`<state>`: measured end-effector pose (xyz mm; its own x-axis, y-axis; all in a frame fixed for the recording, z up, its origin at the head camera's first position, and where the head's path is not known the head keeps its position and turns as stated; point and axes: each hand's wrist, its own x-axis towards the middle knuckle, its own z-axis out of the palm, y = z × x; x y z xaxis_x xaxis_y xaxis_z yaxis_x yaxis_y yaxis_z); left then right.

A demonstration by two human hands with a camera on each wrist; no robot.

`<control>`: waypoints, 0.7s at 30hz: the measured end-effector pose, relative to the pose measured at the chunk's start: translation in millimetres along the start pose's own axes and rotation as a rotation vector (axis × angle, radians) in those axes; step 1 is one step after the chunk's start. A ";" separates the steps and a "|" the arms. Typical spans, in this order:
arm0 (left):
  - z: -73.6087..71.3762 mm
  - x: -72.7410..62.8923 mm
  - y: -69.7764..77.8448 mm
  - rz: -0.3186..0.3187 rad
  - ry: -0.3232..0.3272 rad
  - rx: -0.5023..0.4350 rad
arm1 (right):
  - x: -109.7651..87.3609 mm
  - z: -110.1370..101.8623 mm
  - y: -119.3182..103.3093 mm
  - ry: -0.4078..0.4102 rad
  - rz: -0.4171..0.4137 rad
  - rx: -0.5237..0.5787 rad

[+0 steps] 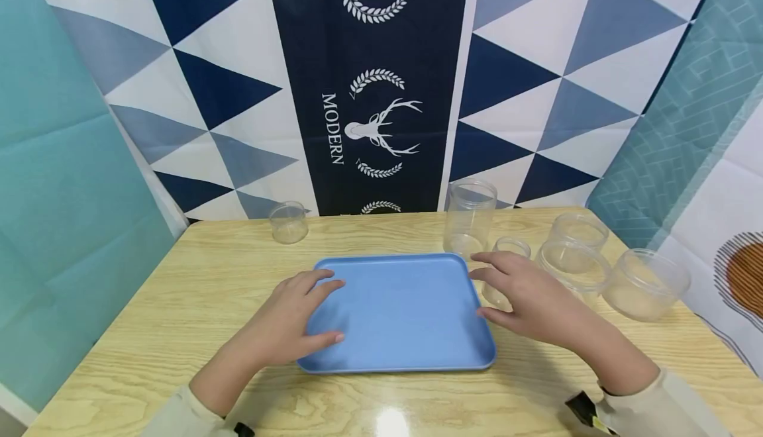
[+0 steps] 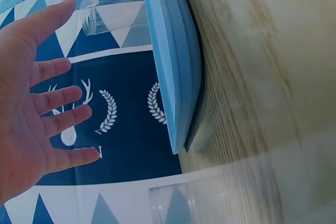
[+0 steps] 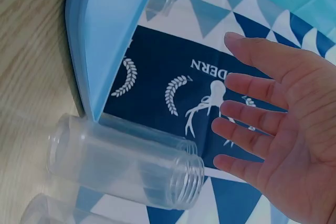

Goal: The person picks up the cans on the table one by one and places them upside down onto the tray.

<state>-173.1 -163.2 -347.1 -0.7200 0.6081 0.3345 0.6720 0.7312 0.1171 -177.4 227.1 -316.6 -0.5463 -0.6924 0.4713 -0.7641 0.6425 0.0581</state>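
Observation:
A blue rectangular tray [image 1: 396,318] lies flat on the wooden table with nothing on it. My left hand [image 1: 292,318] is over its left end, fingers spread and loosely bent, holding nothing. At the opposite end, my right hand [image 1: 527,294] hovers by the tray's right edge, also holding nothing. The wrist views show both palms bare, the left hand [image 2: 31,108] and the right hand [image 3: 289,124] apart from the tray. Partly hidden behind my right hand stands a clear threaded jar [image 3: 126,163].
A tall clear jar [image 1: 471,212] stands behind the tray's right corner. Several wide clear jars, including one at the far right [image 1: 646,288], cluster beyond my right hand. One small clear jar [image 1: 289,225] is at the back left. A patterned cloth [image 1: 381,93] hangs behind the table.

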 end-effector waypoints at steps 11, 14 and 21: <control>-1.2 8.0 3.5 0.013 -0.017 0.002 | -2.0 -9.3 9.7 0.015 0.041 -0.013; -1.3 9.4 4.9 0.014 -0.023 -0.002 | -3.4 -11.6 12.3 0.014 0.051 -0.011; 0.4 13.5 8.5 0.029 -0.024 -0.034 | -5.6 -15.4 17.8 0.005 0.070 -0.003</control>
<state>-177.1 -148.6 -341.9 -0.7040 0.6362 0.3156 0.6976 0.7027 0.1395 -182.7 247.4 -304.6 -0.5965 -0.6443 0.4787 -0.7232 0.6900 0.0276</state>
